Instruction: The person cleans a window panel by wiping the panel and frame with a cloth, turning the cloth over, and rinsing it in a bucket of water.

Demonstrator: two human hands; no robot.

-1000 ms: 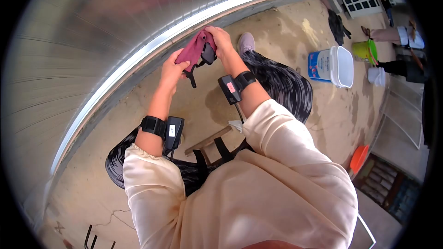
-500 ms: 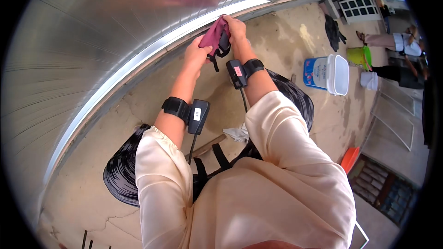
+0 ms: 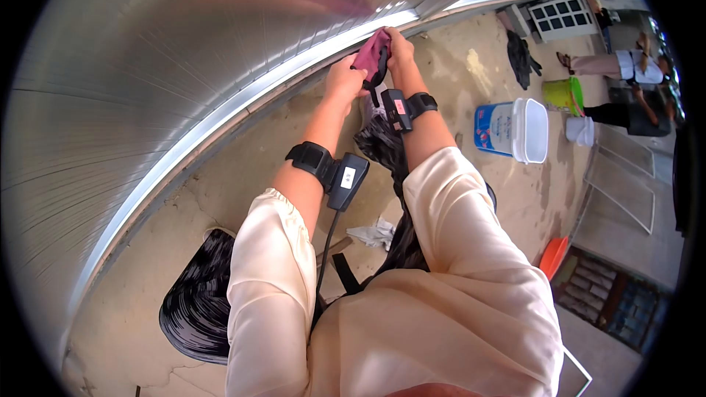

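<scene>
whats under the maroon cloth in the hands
Under the maroon cloth, held by the left hand and right hand, a dark piece and a hanging black strap show. Anything the cloth and hands cover cannot be seen.

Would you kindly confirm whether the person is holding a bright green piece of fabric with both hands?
Not quite: the fabric is maroon, not bright green, as the head view shows; the left hand and right hand do both hold it.
</scene>
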